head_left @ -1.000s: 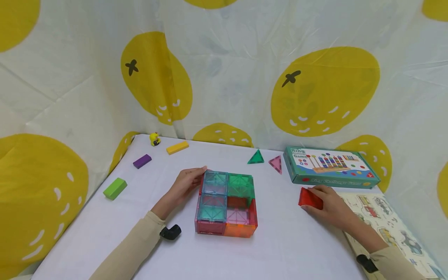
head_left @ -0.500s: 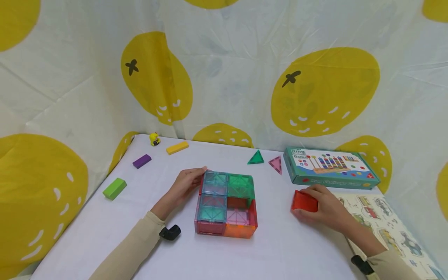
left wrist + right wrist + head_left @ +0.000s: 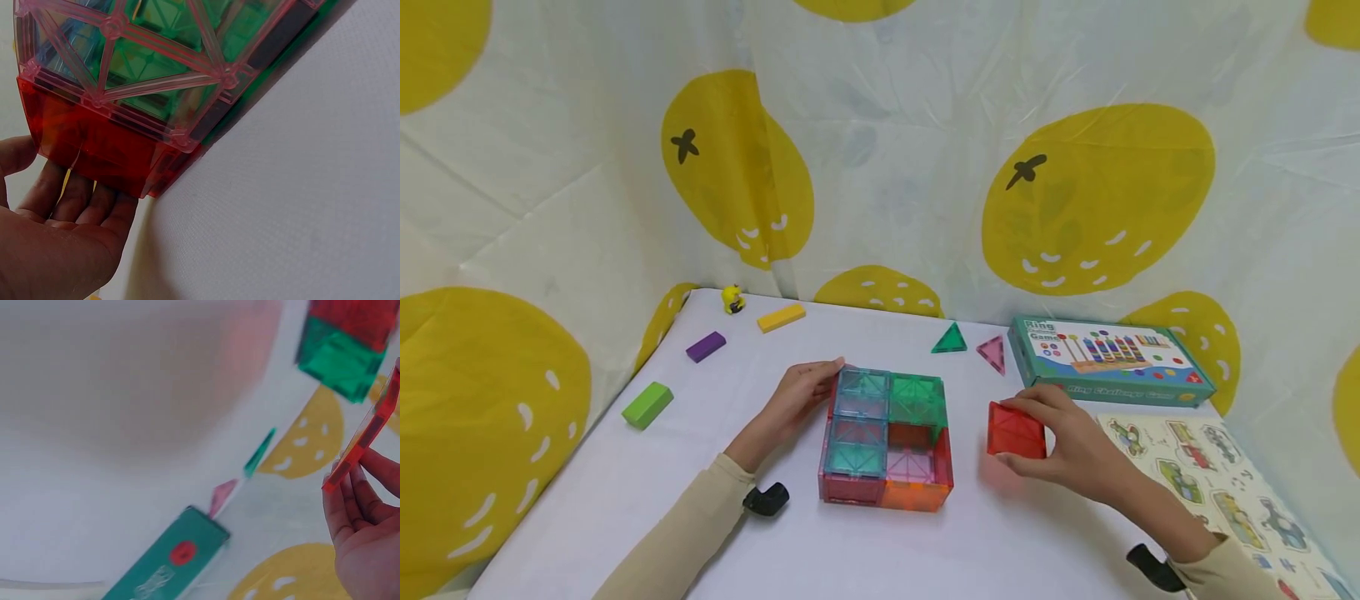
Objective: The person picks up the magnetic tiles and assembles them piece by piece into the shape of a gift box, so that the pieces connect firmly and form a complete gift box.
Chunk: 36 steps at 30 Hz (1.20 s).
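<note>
In front of me stands a low square box of see-through magnetic tiles [image 3: 859, 457], seen in the head view. Blue and green tiles cover most of its top; the front right corner is uncovered and shows a pink tile inside. My left hand [image 3: 790, 400] rests against the box's left side, its fingertips on a red side wall [image 3: 94, 140] in the left wrist view. Right of the box, my right hand [image 3: 1067, 442] pinches a red square magnetic tile [image 3: 1017, 432] by its edges, thumb below and fingers above. The right wrist view shows this tile edge-on.
Behind lie a green triangle tile [image 3: 950, 338] and a pink triangle tile [image 3: 992, 354]. A boxed ring game [image 3: 1105, 392] and a picture puzzle board [image 3: 1198, 475] sit at right. Green [image 3: 647, 406], purple [image 3: 706, 347] and yellow [image 3: 781, 317] blocks and a small yellow figure [image 3: 732, 299] are at left.
My right hand has brought the red tile leftward from beside the puzzle board toward the tile box, turning its face more to view. My left hand and the box have stayed put.
</note>
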Each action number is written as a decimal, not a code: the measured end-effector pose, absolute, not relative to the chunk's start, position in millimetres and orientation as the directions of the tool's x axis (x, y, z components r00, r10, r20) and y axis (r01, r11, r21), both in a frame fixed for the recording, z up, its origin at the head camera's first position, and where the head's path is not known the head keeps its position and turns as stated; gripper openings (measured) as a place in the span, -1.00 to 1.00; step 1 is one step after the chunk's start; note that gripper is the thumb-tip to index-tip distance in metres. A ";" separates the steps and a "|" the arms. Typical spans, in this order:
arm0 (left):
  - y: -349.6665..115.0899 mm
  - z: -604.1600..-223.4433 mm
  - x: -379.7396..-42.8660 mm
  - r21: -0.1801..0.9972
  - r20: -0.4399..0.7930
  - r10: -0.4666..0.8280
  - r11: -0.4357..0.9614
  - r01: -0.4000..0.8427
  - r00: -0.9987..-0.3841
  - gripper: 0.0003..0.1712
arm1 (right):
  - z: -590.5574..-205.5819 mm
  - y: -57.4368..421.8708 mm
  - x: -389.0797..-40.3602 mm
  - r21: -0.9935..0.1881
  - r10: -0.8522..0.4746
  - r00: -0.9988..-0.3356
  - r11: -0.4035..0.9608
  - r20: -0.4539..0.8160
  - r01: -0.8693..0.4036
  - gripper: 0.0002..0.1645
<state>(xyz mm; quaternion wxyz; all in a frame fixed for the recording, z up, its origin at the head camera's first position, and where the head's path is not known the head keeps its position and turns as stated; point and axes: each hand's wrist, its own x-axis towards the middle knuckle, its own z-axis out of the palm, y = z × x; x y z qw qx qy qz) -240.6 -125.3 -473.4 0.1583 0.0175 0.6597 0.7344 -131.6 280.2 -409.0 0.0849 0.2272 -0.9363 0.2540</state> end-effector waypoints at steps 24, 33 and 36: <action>-128.0 -473.6 -239.1 0.977 -0.165 0.263 -0.085 -0.193 -0.951 -0.43 | -404.8 200.0 -122.3 -0.462 -0.561 -0.776 0.627 0.290 -0.627 -0.21; -124.9 -474.6 -239.2 0.977 -0.169 0.261 -0.080 -0.195 -0.950 -0.43 | -409.6 174.9 -126.4 -0.458 -0.589 -0.747 0.596 0.308 -0.659 -0.19; -124.8 -473.6 -239.3 0.978 -0.167 0.260 -0.077 -0.193 -0.951 -0.43 | -411.6 170.0 -127.8 -0.452 -0.596 -0.743 0.596 0.306 -0.664 -0.19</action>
